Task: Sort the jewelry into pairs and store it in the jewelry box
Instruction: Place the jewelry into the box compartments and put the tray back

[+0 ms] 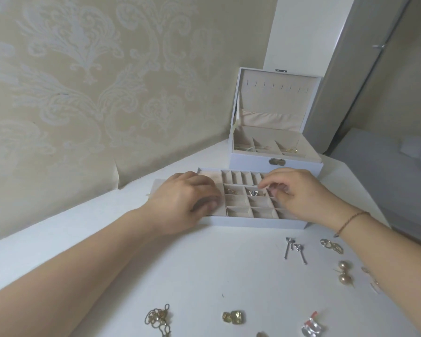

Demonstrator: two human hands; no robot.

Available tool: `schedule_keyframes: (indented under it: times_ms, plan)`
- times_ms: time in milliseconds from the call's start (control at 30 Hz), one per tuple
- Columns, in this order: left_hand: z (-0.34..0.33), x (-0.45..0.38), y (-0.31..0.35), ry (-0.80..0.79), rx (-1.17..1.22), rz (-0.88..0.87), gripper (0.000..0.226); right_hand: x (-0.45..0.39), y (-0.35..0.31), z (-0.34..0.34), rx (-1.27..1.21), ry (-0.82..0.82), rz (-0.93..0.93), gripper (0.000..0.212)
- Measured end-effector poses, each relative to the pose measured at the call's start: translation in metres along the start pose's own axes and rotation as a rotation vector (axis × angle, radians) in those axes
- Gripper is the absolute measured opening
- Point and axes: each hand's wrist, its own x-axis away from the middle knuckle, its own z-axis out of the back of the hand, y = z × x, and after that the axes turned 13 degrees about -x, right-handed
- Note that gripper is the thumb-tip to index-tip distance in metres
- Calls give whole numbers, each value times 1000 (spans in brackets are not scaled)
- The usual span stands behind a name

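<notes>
Two hands rest on the removable tray point(229, 218), a white tray with beige compartments lying on the white surface point(204, 268), just in front of the open jewelry box point(275, 164). At the tray's left end the left hand point(187, 198) lies flat, palm down, its fingers point(206, 203) spread loosely and gripping nothing. Over the tray's right half the right hand point(294, 190) hovers with curled fingers point(267, 184) pinched together above the second row; whether they hold a piece I cannot tell. In that row one compartment holds gold earrings point(232, 191) and the next holds silver earrings point(253, 192). On the surface nearer than the tray lie two silver drop earrings point(295, 249), linked hoop earrings point(331, 245), two pearl earrings point(345, 272), square gold earrings point(234, 316), a gold chain cluster point(157, 317) and a clear piece with red point(310, 324). Beyond the tray, the box's lid stands upright and small gold items sit in its lower compartments.
</notes>
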Motion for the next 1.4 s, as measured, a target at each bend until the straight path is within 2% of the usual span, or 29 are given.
schedule_keyframes:
  times_ms: [67,167,300,367,500,567,733,967,1100,1200,1400]
  plan:
    - [-1,0,7,-31,-55,-94,35,16,-7,16,4,-33,41,37]
    - [-6,1,10,19,-99,-165,31,47,-20,33,80,-313,44,41]
    - [-7,1,10,15,-31,-153,31,81,-22,38,366,-642,29,69]
    - [-7,1,10,12,-9,-145,33,88,-18,33,376,-707,-4,62]
    - [-9,1,9,19,1,-140,35,87,-4,21,208,-585,-79,28]
    - [-9,2,8,34,9,-143,35,88,4,16,149,-496,-62,20]
    - [-10,2,10,54,31,-139,33,92,9,6,87,-348,73,19]
    - [-16,4,5,85,13,-155,30,89,5,3,352,-271,244,10]
    - [-18,4,4,98,8,-170,27,89,5,2,239,-265,168,15]
    - [-18,3,4,109,2,-177,28,89,5,7,127,-279,28,25]
    - [-18,3,5,105,18,-165,31,88,2,6,156,-317,-110,13]
